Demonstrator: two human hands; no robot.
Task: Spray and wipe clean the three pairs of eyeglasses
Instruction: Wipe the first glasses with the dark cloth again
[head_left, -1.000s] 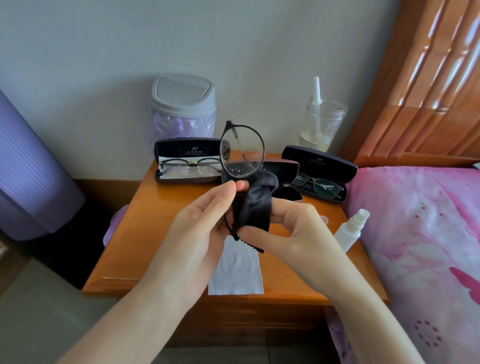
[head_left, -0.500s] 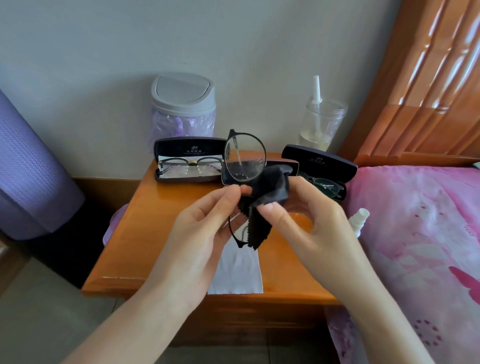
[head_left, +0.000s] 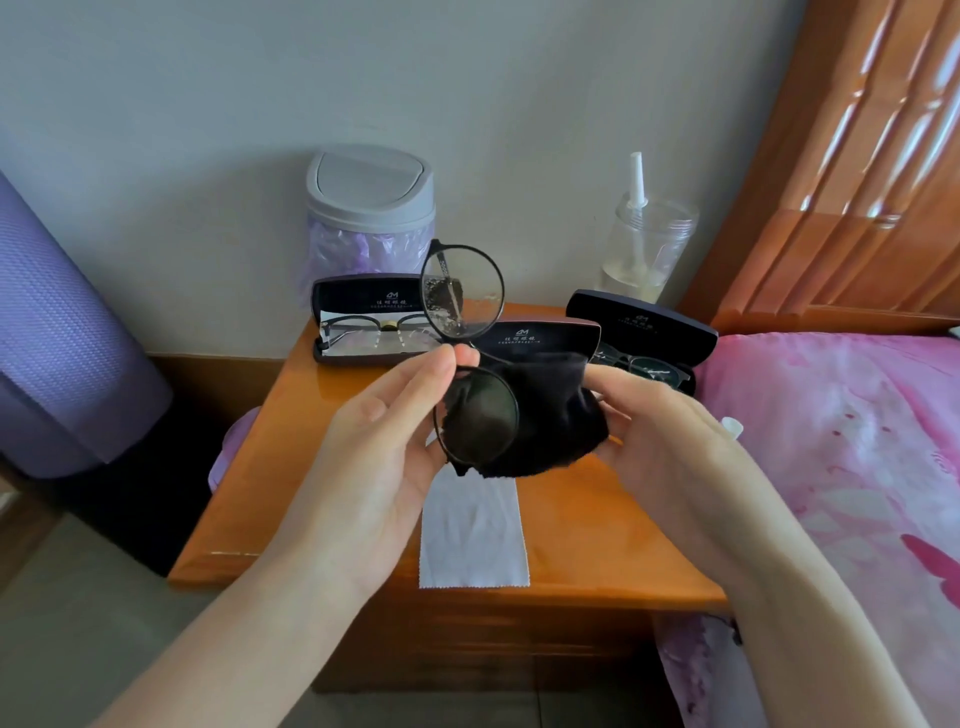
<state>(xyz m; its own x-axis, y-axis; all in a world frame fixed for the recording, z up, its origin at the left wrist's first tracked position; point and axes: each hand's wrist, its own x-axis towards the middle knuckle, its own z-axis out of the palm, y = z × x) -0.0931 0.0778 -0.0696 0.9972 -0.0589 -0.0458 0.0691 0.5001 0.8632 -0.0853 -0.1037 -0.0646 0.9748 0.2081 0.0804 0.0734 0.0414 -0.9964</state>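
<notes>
Glasses (head_left: 462, 301) stand on end above the nightstand (head_left: 311, 441), long axis vertical, one lens over the other. Left hand (head_left: 384, 441) pinches the bridge; right hand (head_left: 660, 431) grips the cloth (head_left: 550, 415) behind the lower lens.

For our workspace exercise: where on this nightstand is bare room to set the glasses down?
The nightstand is bare at its left front, bordered by the left case, the white cloth and front edge. A narrower strip right of the cloth, partly behind the right hand. Crowded: the back, with the middle case and right case.
</notes>
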